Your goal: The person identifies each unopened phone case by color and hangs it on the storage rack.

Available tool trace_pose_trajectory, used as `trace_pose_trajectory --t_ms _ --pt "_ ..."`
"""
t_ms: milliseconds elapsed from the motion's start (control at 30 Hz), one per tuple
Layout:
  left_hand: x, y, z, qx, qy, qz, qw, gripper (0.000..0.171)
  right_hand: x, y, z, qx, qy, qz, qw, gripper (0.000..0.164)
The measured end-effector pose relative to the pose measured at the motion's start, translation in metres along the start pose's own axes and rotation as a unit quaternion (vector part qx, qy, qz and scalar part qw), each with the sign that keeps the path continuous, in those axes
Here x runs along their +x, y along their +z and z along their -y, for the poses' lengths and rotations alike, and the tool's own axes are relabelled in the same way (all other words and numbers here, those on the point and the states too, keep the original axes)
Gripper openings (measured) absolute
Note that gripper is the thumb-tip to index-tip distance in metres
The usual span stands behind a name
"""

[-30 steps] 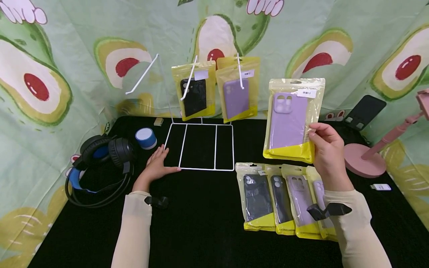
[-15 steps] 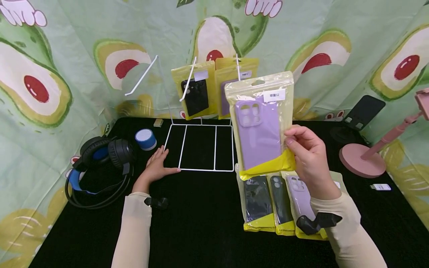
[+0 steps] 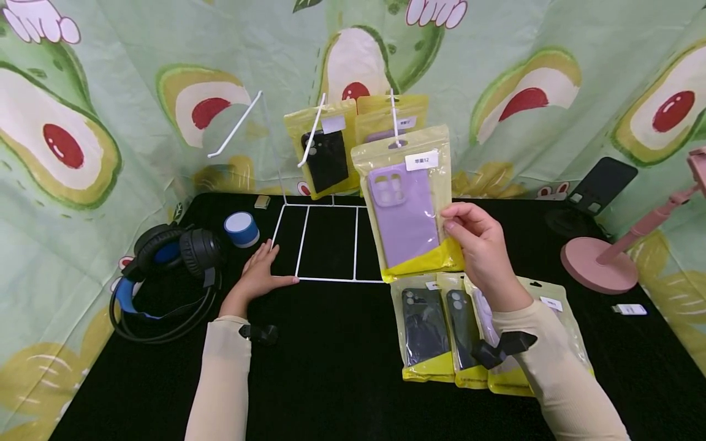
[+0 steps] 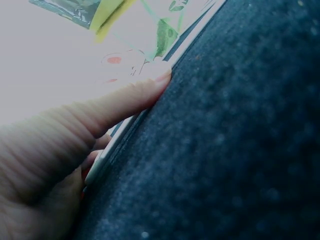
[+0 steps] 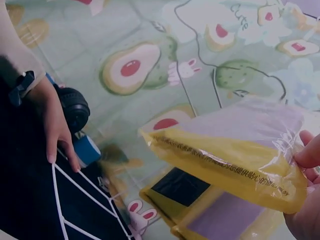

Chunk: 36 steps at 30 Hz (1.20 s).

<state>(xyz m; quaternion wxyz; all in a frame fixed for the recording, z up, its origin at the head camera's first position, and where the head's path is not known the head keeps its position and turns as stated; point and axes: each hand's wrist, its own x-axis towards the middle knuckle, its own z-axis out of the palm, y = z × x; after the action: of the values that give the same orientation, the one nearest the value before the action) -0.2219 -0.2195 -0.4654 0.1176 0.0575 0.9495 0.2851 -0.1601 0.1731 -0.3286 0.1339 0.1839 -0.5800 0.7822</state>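
My right hand (image 3: 482, 251) pinches the right edge of a yellow-and-clear bag holding a purple phone case (image 3: 408, 214). The bag's top hole overlaps the tip of the right white hook (image 3: 394, 119); whether the hook passes through is unclear. Behind it hang more bagged cases, mostly covered. A bagged black phone case (image 3: 325, 159) hangs on the middle hook (image 3: 312, 131). The left hook (image 3: 236, 124) carries nothing. My left hand (image 3: 256, 282) rests on the front left corner of the white wire rack (image 3: 325, 280), thumb along the wire in the left wrist view, other fingers partly hidden.
Several bagged phone cases (image 3: 425, 331) lie overlapping at front right, partly under my right forearm. Headphones (image 3: 171, 251) and a blue-and-white round container (image 3: 241, 229) stand left. A pink stand (image 3: 598, 263), black phone holder (image 3: 601, 187) and USB stick (image 3: 630, 310) are at right.
My right hand has carried the bagged purple case leftward, from the right side to the right hook's tip. The bag came nearer, then moved back toward the rack. My left hand stays put.
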Motion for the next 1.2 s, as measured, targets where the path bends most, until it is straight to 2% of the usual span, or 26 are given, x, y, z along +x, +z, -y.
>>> trace_pose_trajectory --t_ms 200,367,567,733,967,1100,1200 --pt "0.001 0.001 0.000 0.000 -0.004 0.004 1.0000 0.104 0.010 0.000 -0.008 -0.020 0.027 -0.017 0.999 0.039" --pt "0.000 0.001 0.001 -0.004 -0.008 0.003 1.0000 0.104 0.033 -0.001 -0.019 -0.020 0.051 -0.044 0.998 0.036" --pt "-0.003 0.000 -0.001 -0.022 -0.006 0.004 0.9997 0.112 0.061 -0.004 -0.033 -0.027 0.076 -0.074 0.994 0.034" --pt "0.000 0.002 0.000 -0.009 -0.012 0.004 0.9999 0.105 0.074 -0.005 -0.043 -0.011 0.085 -0.083 0.993 0.037" --pt "0.001 0.001 0.000 0.001 -0.010 0.008 0.9999 0.104 0.069 -0.017 -0.052 0.027 0.140 -0.091 0.986 0.025" --pt "0.000 0.000 -0.002 0.001 -0.011 0.008 0.9999 0.103 0.055 -0.036 -0.058 0.048 0.166 -0.090 0.981 0.015" --pt "-0.001 -0.002 -0.003 0.000 -0.011 0.006 0.9999 0.104 0.042 -0.051 -0.062 0.052 0.186 -0.092 0.977 0.015"
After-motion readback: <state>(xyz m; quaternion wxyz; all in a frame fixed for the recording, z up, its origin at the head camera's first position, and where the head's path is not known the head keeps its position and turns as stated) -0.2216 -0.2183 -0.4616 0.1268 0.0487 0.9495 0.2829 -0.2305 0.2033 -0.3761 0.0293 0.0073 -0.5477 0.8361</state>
